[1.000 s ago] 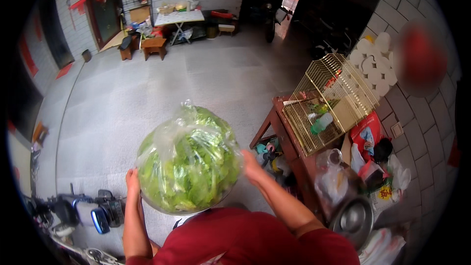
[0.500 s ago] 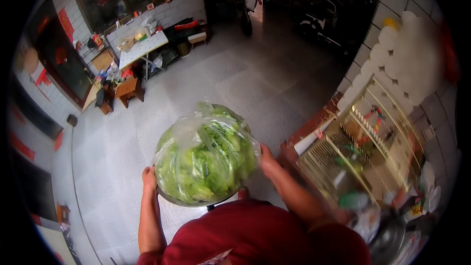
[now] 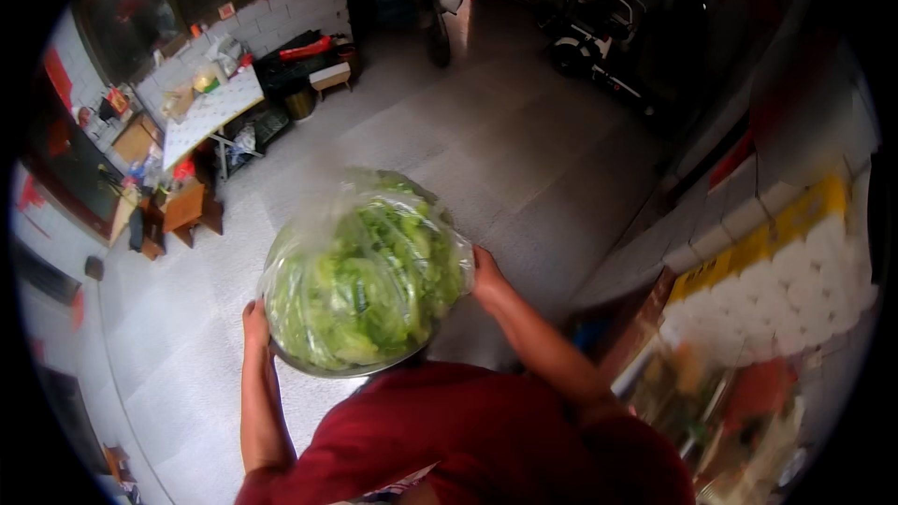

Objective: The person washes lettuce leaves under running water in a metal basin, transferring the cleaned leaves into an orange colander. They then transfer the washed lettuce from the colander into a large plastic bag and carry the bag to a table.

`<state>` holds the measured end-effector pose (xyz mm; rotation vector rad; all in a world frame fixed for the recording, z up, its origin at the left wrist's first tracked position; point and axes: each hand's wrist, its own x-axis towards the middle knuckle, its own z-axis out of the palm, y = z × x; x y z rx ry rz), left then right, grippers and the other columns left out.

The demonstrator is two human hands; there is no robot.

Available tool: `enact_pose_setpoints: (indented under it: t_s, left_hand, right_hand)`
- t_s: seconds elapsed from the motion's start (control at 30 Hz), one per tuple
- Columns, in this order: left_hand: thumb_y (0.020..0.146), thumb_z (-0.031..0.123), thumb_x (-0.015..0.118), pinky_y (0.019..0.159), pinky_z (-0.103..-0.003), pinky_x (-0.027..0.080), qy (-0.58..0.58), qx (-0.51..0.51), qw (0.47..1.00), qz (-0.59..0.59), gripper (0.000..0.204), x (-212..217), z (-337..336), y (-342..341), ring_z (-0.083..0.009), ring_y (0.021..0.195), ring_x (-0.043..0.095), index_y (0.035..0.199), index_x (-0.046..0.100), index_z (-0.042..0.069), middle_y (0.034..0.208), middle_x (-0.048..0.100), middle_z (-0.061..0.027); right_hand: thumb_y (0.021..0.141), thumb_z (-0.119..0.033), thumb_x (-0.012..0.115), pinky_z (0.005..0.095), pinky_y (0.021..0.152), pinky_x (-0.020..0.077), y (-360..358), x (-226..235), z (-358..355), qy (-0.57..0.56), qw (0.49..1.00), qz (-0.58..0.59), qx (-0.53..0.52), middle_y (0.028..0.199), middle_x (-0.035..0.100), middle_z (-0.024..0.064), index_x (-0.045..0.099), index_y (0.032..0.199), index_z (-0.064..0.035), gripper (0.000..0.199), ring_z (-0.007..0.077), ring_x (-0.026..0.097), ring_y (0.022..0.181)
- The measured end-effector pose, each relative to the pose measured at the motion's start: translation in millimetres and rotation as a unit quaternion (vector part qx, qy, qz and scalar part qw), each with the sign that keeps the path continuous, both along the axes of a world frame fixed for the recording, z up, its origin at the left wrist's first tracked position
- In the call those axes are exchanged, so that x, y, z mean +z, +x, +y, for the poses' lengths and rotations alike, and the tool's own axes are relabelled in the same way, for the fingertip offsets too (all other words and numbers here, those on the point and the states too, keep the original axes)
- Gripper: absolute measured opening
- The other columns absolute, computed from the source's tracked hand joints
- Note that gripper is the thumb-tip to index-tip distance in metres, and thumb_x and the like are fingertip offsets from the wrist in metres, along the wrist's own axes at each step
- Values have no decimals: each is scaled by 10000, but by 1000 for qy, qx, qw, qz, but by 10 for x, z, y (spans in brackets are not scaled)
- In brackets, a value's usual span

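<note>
In front of my body I carry a wide round metal basin (image 3: 351, 371) heaped with green leafy lettuce (image 3: 360, 290). A clear plastic bag (image 3: 323, 234) lies over the leaves, its gathered top sticking up at the far side. My left hand (image 3: 254, 323) grips the basin's left rim, with the thumb up along the side. My right hand (image 3: 485, 273) holds the right rim, where the plastic bunches against it. The undersides of both hands are hidden by the basin and bag.
A cluttered white folding table (image 3: 215, 117) stands at the far left, a wooden stool (image 3: 192, 210) before it. A motorbike (image 3: 437, 14) and a white-framed scooter (image 3: 599, 47) are parked in the dark at the back. Wrapped white rolls (image 3: 776, 295) and blurred clutter line the right side.
The view has turned and moved forward; the table now lies nearer the left edge. The rack at the right has slid back, and white rolls show there. Both hands keep the basin.
</note>
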<state>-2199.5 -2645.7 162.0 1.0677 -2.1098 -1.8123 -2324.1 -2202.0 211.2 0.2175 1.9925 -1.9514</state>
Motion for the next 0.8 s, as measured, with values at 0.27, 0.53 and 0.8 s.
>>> enact_pose_setpoints:
  t_s: [0.27,0.53,0.8]
  left_hand:
    - [925,250,549,769,-355,526,85,-73,993,23,444,-53,929,-3519,-246,876,635,1202,535,-96,1026,648,-185]
    - [911,211,567,759,-365,513,107,-153,982,6,389,-268,2261,-6458,-248,883,609,1160,546,-87,998,637,-183]
    - [925,202,555,757,-376,520,136,-110,985,5,408,-121,2647,-8889,-250,871,613,1197,525,-100,1009,631,-192]
  right_hand:
    - [919,-167,630,329,866,493,-1900,68,783,-14,983,-47,-174,1162,637,109,553,1281,15,413,195,612,1019]
    - [942,-161,592,311,930,463,-4389,-114,1763,16,973,17,-229,1237,617,91,519,1349,-2,443,186,585,1095]
    - [961,-177,574,319,939,454,-6986,-475,2237,39,980,55,-186,1238,613,78,528,1329,-2,409,180,573,1098]
